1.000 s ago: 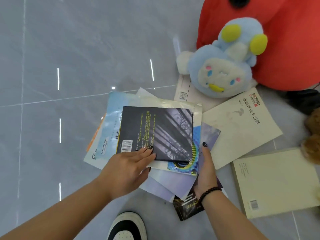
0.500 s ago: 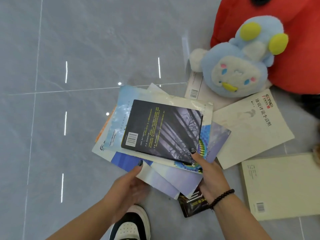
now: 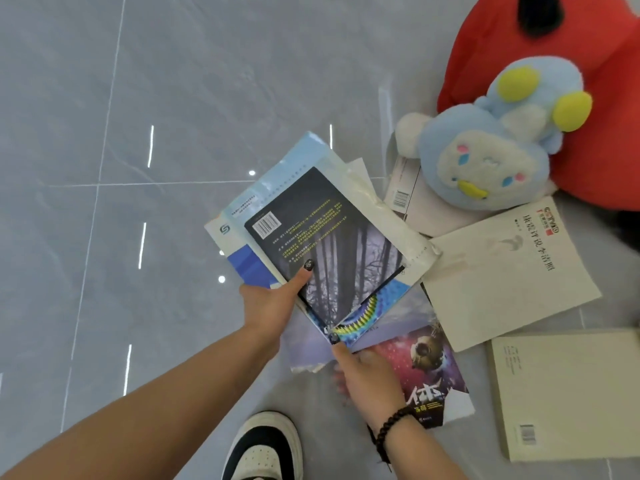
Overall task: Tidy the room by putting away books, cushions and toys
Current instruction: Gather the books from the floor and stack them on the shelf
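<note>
The left hand (image 3: 273, 306) holds the stack of books (image 3: 311, 237) at its near left edge, thumb pressed on the dark cover of the top book (image 3: 329, 244) and the other fingers hidden underneath. That grip looks meant to clamp the loose covers together so none slide out while the stack is tilted up off the floor (image 3: 138, 98). To the right of the stack's lower corner, the right hand (image 3: 370, 372) pinches the bottom corner, thumb tip on the patterned cover there, probably to square the edges and share the weight.

Under that hand a purple book (image 3: 436, 372) lies flat on the floor, just right of the stack. Farther right of the stack lie a cream book (image 3: 509, 271) and, nearer the camera, a pale book (image 3: 568, 393). Above and right of the stack a blue plush toy (image 3: 491, 147) rests on a white book (image 3: 426, 206), leaning against a red cushion (image 3: 588, 81).

The floor is glossy grey tile with thin pale joints, mirroring ceiling lights. A shoe (image 3: 266, 448) stands below the stack.
</note>
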`<state>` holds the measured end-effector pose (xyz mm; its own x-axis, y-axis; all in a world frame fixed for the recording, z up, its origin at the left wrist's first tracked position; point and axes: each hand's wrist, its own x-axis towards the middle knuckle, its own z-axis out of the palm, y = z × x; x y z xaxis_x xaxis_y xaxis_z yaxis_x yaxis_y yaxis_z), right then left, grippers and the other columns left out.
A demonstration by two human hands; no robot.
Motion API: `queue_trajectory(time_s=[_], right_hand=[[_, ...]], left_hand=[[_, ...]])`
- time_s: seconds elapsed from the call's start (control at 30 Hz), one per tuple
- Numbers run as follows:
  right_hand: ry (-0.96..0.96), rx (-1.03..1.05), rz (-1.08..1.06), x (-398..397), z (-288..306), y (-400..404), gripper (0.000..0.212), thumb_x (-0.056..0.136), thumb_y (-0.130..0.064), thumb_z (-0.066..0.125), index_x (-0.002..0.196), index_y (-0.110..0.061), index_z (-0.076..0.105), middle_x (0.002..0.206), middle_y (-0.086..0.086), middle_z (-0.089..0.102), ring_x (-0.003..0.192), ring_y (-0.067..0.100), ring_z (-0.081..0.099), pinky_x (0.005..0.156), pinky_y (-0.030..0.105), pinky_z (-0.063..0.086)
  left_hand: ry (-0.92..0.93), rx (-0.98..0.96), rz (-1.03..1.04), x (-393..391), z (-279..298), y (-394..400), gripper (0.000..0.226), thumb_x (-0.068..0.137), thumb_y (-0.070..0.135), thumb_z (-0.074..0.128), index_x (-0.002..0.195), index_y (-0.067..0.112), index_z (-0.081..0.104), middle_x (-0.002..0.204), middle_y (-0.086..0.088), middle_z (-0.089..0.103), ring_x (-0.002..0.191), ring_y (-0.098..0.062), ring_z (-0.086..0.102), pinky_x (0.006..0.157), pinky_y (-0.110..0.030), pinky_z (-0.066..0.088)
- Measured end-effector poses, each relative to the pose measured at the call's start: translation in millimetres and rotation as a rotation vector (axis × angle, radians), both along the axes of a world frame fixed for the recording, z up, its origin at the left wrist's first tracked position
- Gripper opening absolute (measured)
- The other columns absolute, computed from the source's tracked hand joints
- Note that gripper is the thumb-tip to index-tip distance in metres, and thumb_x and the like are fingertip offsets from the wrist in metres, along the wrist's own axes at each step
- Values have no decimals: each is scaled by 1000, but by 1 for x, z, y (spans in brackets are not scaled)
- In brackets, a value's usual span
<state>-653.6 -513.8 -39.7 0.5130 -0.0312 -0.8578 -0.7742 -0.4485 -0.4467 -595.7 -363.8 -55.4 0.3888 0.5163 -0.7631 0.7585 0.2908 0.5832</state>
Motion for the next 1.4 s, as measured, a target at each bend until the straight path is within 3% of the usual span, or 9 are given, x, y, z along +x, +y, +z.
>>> queue_trajectory(time_s=[0.13,0.27,0.47,0.67,0.77,0.87,1.03,1.3,1.4], right_hand=[[-280,-376,-87,6,9,-55,18,79,-33,71,87,-18,64,99,4,63,88,15,60,71,27,51],[-198,-560,-76,4,-12,-98,50,68,-41,80,103,-11,61,105,10,59,105,27,54,89,36,46],[-30,-569,-22,6,-24,-99,81,50,-64,74,105,-8,55,103,11,58,100,30,56,80,38,50],[80,-490,124,15,-23,-103,80,53,-78,68,100,-13,64,93,5,65,88,23,61,79,34,52],[82,-493,119,8,-17,-99,72,57,-68,71,101,-12,62,99,9,60,86,22,59,79,32,51],[88,-397,29,0,-9,-98,53,58,-49,80,89,-10,62,100,14,59,82,21,63,80,38,54],[142,-197,-26,-2,20,-106,28,77,-6,77,71,-2,51,61,14,62,59,23,59,63,31,43],[-9,-87,165,52,102,-120,44,73,-14,80,105,-29,56,70,12,74,82,37,69,79,40,48],[-26,-10,183,75,140,-122,72,29,-49,95,94,-35,68,68,17,72,65,31,70,67,34,54]], left_hand=[[-24,18,-99,12,-6,16,100,34,58,90,120,18,56,107,3,71,93,-18,71,83,-47,58],[-20,22,-161,16,-12,25,108,28,68,88,120,22,54,109,5,70,94,-18,70,82,-47,58],[-34,30,-193,12,-11,25,117,20,78,83,120,25,52,111,6,69,98,-17,68,86,-48,56],[-107,62,-200,8,-8,25,78,46,59,80,113,29,56,108,9,69,97,-13,67,79,-36,55],[-110,107,-201,7,-10,25,83,47,59,79,118,25,54,110,7,68,99,-13,67,86,-42,57],[-107,143,-231,7,-11,31,87,46,62,79,120,23,53,111,6,67,100,-14,66,89,-44,56],[-97,175,-239,12,-17,51,73,63,44,87,122,18,55,113,4,68,99,-16,67,90,-44,55],[-105,167,-257,20,-21,56,79,59,48,86,124,18,52,117,3,66,102,-18,66,91,-45,55],[-101,203,-277,20,-24,55,69,69,37,85,123,18,47,119,3,61,105,-19,62,91,-40,53]])
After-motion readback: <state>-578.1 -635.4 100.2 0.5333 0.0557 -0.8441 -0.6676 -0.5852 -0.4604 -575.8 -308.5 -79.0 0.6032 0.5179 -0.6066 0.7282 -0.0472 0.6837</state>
